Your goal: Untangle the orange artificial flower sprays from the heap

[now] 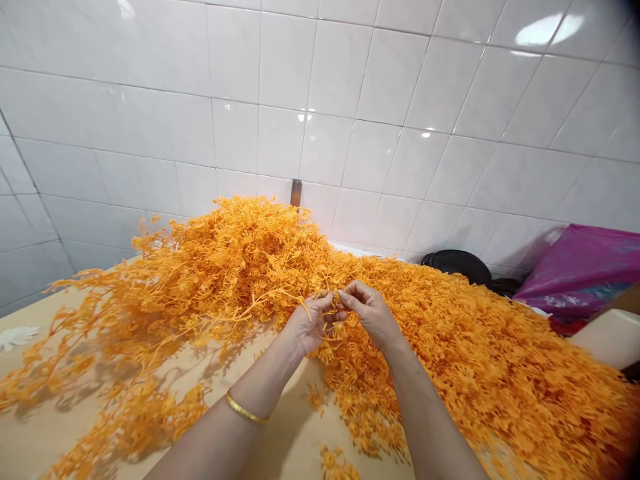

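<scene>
My left hand (313,321), with a gold bangle on its wrist, has its fingers closed on a thin orange stem. Close beside it on the right, my right hand (366,308) pinches a small orange piece between thumb and forefinger. The fingertips of both hands nearly meet. Behind and to the left of them rises a heap of branching orange plastic sprays (240,260). A large pile of loose orange pieces (490,353) spreads to the right. Some orange branches (145,413) lie at the lower left.
The light wooden tabletop (285,420) shows below my hands. A white leaf-like piece (19,337) lies far left. At the right are a black rounded object (457,265), a purple bag (580,270) and a cream box (610,337). White tiled wall (285,73) stands behind.
</scene>
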Available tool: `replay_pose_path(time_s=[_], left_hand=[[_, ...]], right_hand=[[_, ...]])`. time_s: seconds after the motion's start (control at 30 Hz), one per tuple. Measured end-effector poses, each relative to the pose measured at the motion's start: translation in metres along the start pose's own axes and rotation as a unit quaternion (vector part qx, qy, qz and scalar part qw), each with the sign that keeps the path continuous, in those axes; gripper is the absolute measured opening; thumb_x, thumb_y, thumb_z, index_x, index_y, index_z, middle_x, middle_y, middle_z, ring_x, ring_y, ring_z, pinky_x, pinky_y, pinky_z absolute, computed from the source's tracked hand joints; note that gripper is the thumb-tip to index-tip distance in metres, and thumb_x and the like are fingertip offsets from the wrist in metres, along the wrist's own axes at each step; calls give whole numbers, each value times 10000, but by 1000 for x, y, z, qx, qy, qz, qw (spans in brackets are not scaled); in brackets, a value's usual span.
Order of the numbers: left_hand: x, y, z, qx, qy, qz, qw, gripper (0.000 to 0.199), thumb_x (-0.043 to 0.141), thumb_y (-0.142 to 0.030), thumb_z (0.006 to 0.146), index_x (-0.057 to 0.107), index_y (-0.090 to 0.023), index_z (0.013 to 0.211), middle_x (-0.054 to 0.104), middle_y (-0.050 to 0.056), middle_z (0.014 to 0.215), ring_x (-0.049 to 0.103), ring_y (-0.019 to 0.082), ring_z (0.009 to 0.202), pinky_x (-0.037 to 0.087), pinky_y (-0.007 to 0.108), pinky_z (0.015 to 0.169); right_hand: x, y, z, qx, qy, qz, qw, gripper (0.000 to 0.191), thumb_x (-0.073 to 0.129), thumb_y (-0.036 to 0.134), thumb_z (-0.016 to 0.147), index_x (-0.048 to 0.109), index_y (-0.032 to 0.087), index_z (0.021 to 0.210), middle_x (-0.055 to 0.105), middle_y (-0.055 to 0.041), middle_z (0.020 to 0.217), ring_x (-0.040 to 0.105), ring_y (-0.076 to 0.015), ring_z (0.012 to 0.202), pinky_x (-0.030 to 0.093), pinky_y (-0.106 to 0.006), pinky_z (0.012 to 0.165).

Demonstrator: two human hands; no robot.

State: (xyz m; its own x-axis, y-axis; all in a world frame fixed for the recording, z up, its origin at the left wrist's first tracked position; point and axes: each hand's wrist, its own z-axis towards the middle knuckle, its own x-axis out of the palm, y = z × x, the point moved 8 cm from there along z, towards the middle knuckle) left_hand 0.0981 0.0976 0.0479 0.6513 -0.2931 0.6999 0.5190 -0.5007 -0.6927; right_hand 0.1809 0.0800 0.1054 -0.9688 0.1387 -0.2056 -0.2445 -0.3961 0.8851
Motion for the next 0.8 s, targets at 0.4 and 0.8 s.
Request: replay_pose_path(time_s=[0.4, 0.8], left_hand=[[-13, -3, 3, 32, -76, -32, 996, 181, 646, -250, 612, 505, -156, 674, 527, -30, 546, 502, 82, 466, 343, 191, 417], [-18, -10, 6, 103, -81, -15, 991, 158, 647, -162, 556, 498, -146, 604, 518, -29, 521, 473, 69, 464, 339, 196, 469]], right_hand=[[8, -11, 2, 3, -24, 40, 999, 225, 556, 366, 706, 478, 181, 605, 429, 34, 587, 391, -96, 565, 326, -235, 553], [25, -23, -3, 103, 18, 156, 982, 294, 626, 429, 623, 479, 180, 671, 487, 36, 609, 446, -85, 562, 366, -227, 558]])
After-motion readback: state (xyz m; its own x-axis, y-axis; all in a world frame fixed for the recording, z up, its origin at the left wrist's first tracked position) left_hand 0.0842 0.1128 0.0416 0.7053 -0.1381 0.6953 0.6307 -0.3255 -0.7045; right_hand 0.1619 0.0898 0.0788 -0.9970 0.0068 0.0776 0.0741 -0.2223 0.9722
